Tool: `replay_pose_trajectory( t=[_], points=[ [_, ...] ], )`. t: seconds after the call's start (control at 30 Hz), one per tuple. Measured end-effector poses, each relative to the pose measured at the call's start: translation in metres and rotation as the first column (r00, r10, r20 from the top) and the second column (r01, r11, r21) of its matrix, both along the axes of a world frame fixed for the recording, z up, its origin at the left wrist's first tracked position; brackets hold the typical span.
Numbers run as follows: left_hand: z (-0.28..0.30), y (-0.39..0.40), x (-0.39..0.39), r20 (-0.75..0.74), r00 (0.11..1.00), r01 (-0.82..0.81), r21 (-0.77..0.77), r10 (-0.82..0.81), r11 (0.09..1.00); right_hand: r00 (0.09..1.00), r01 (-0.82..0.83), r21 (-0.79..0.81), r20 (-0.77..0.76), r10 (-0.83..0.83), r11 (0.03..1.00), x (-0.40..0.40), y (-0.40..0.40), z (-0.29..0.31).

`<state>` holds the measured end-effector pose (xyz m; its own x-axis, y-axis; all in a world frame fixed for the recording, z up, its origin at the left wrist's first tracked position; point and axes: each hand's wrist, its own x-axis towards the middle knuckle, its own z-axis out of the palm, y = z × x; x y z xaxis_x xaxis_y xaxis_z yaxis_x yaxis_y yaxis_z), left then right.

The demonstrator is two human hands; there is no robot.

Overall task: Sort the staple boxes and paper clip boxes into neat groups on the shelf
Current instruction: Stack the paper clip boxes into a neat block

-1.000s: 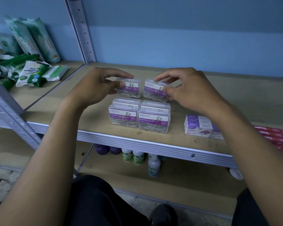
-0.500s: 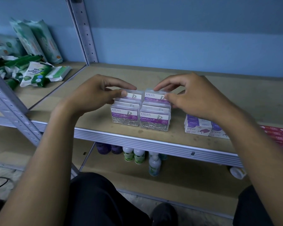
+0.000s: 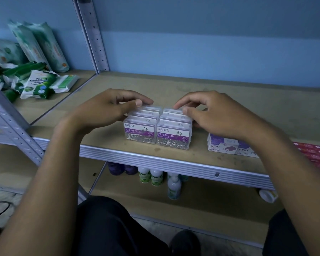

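Head view: both hands' grips clamp rear paper clip boxes; shelf behind bare.

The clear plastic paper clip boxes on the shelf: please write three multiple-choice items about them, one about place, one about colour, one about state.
1. Where are the white-and-purple staple boxes relative to the clear plastic paper clip boxes with purple labels?
A. To the person's right
B. Stacked on top
C. On the lower shelf

2. What colour is the band reading PAPER CLIP?
A. Green
B. Purple
C. Red

3. What are the left hand and the right hand doing?
A. Hanging away from the shelf
B. Lifting a bottle
C. Touching the rear boxes of the group

Answers: 1 A, they sit on the same wooden shelf board, further right. 2 B, the front labels show it. 3 C, fingertips rest on the back boxes.
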<state>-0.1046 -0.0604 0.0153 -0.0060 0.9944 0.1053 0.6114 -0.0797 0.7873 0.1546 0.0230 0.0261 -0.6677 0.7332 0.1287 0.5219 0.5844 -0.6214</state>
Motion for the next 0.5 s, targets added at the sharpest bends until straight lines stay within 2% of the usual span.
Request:
replay_pose_trajectory(
  t=[0.1,0.2,0.5],
  points=[
    [0.003,-0.003,-0.002,-0.031,0.997,0.073,-0.052,-0.075,0.996,0.992,-0.049,-0.028,0.116,0.052,0.998,0.003,0.0,0.0],
    [0.003,-0.004,-0.003,-0.048,0.988,0.144,-0.09,-0.148,0.986,0.979,-0.118,0.006,0.17,0.115,0.993,0.002,-0.003,-0.003],
    [0.003,-0.001,0.0,-0.088,0.985,0.14,-0.099,-0.149,0.985,0.978,-0.134,0.082,0.17,0.118,0.988,-0.004,0.0,-0.01]
  ],
)
